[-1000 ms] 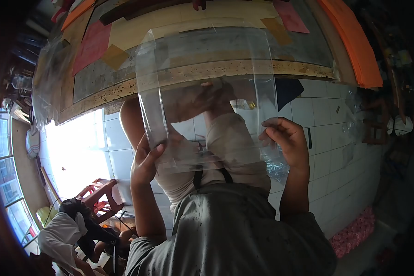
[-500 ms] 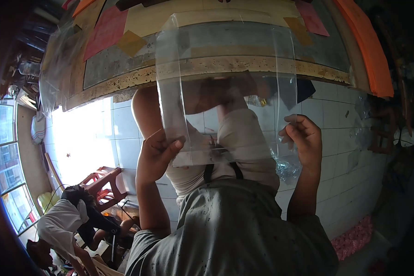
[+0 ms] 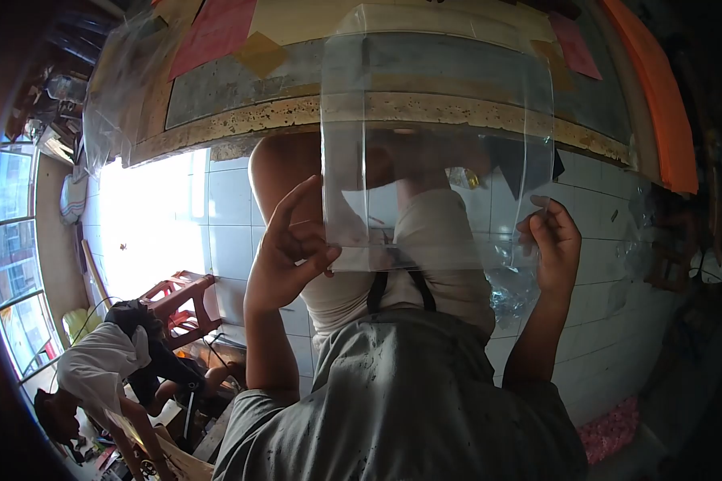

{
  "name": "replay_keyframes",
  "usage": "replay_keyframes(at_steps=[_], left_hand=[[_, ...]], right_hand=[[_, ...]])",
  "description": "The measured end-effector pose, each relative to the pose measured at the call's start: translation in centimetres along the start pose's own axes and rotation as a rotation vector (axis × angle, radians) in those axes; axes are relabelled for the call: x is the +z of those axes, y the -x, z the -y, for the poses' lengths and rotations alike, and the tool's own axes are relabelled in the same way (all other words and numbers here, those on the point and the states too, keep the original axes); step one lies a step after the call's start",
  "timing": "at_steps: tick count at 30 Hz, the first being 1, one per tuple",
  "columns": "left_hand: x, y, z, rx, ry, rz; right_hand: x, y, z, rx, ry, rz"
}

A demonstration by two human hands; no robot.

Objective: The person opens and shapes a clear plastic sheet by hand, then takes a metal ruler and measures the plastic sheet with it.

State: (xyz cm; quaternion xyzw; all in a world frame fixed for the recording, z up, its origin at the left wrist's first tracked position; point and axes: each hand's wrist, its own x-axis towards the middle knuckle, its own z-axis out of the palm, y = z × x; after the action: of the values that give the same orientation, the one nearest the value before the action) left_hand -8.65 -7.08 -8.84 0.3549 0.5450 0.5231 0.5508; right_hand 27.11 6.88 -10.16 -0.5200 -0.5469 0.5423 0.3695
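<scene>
Worn table (image 3: 249,90) here, chipped along the near edge, pink paper (image 3: 217,32) toward its far left corner, orange stuff (image 3: 654,104) draped down its right edge. White tiled floor (image 3: 231,204), red stool (image 3: 186,306) and another person (image 3: 103,365) off left. Clear plastic (image 3: 437,152) overlaps the table's near edge, see-through, left hand (image 3: 317,250) pinching its lower left corner, right hand (image 3: 533,224) its right side.

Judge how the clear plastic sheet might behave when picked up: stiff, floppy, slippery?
The clear plastic sheet is probably light: the table edge shows through it. It may be springy rather than limp, as it extends fairly flat beyond the fingers. Glints suggest a possibly slippery surface.
</scene>
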Motion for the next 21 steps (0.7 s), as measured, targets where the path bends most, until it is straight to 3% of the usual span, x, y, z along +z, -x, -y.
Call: replay_keyframes(at_steps=[15,21], left_hand=[[-0.2,-0.5,2.4,-0.073,0.111,0.176],[1.2,-0.9,1.7,-0.19,0.002,0.076]], right_hand=[[0.1,-0.2,-0.4,-0.007,-0.039,-0.004],[0.1,-0.2,-0.5,-0.039,-0.031,0.007]])
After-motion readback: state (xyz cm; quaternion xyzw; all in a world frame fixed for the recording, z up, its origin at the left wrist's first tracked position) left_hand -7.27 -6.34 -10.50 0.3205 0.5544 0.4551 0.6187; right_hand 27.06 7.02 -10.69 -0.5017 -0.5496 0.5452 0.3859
